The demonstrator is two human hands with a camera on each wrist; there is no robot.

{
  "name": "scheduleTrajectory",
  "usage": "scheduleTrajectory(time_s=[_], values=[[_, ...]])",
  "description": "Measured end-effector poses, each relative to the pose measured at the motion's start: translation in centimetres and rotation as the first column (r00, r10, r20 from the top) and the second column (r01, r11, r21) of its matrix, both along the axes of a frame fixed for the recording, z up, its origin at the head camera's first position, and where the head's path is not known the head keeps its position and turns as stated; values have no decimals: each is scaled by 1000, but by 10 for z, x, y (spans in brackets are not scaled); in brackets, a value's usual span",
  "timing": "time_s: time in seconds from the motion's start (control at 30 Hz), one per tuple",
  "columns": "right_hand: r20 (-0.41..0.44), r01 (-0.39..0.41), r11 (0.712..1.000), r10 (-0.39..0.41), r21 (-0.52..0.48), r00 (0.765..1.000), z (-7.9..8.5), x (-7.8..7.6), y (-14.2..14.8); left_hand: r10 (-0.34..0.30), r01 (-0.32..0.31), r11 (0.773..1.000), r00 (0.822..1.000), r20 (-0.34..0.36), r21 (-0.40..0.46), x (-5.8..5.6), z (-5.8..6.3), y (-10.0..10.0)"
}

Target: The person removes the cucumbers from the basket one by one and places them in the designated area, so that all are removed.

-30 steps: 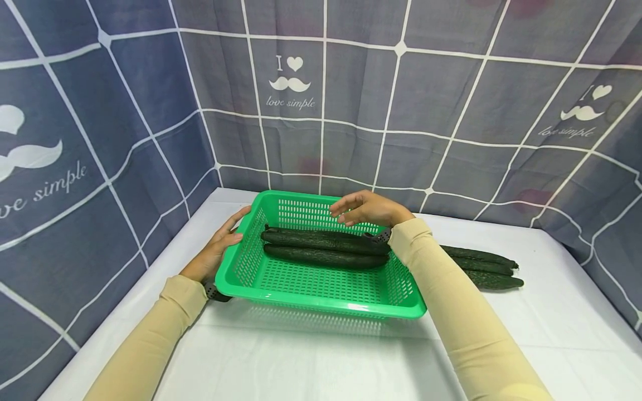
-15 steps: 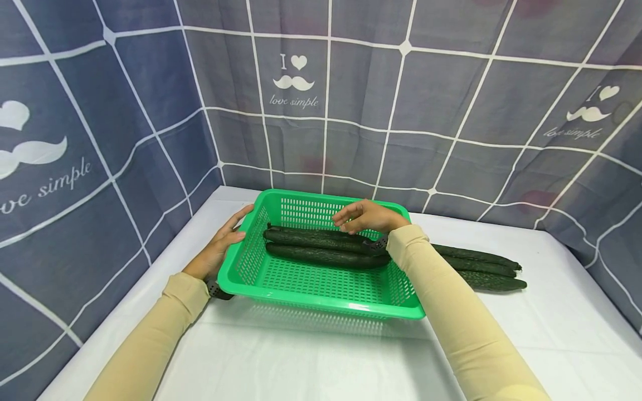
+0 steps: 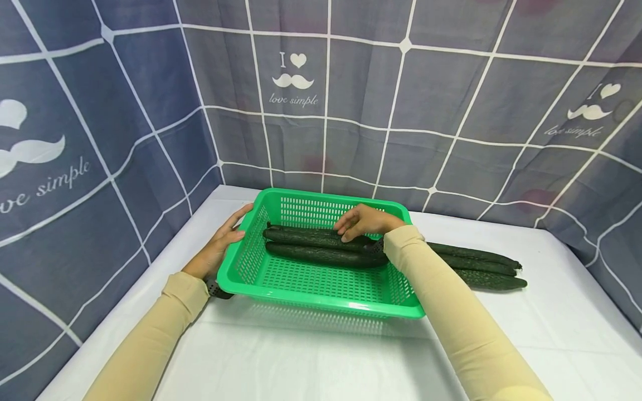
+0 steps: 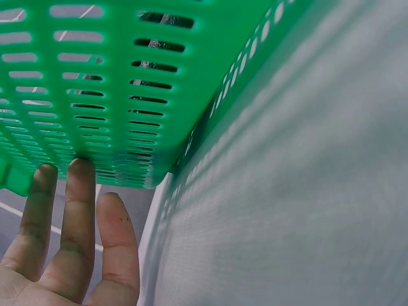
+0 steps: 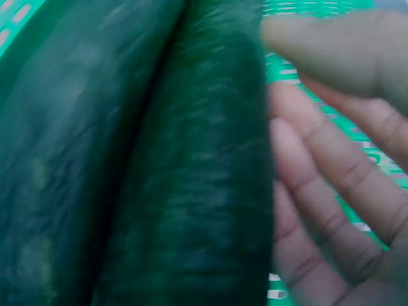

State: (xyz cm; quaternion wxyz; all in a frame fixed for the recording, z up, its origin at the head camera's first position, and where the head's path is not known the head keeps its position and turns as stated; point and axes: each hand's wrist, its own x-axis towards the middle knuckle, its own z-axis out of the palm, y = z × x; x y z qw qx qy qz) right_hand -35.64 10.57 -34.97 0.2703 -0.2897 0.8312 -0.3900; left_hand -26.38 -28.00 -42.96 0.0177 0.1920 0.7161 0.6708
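Note:
A green perforated plastic basket point(image 3: 321, 303) stands on the white table. Two long dark green cucumbers lie side by side in it, the back cucumber point(image 3: 301, 236) and the front cucumber point(image 3: 321, 255). My left hand point(image 3: 217, 250) is at the basket's left end; in the left wrist view its straight fingers point(image 4: 79, 210) are right at the slotted outer wall. Inside the basket my right hand point(image 3: 368, 220) is low over the back cucumber's right part, thumb and fingers apart. In the right wrist view its fingertips point(image 5: 290, 143) are at the cucumber's side. My right wrist hides the cucumbers' right ends.
Several more cucumbers point(image 3: 489, 264) lie on the white table point(image 3: 281, 356) right of the basket, partly hidden behind my right sleeve. Grey-blue checked cloth point(image 3: 361, 111) hangs behind the table and along its left and right sides.
My right hand has come down from above the back cucumber to right at it. My left hand stays at the basket's left end, and the basket and cucumbers have not visibly moved.

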Motion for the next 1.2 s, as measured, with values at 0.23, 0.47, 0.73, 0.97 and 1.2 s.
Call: scheduleTrajectory(time_s=[0.23, 0.47, 0.73, 0.97, 1.2], values=[[-50, -34, 996, 38, 79, 998, -1, 3, -9, 0, 0, 1000, 1000, -15, 5, 0, 0, -1], [-149, -19, 989, 41, 148, 988, -4, 5, -16, -22, 21, 998, 999, 27, 51, 2, 1, -1], [-228, 28, 982, 15, 188, 974, -8, 6, -22, 1, -1, 1000, 1000, -9, -7, 1, 3, 0], [-246, 5, 980, 45, 201, 968, -11, 6, -23, 14, -15, 1000, 1000, -25, -26, 0, 2, 0], [-242, -51, 981, 96, 187, 965, -11, 4, -19, 2, -2, 1000, 1000, -3, -7, 2, 2, 2]])
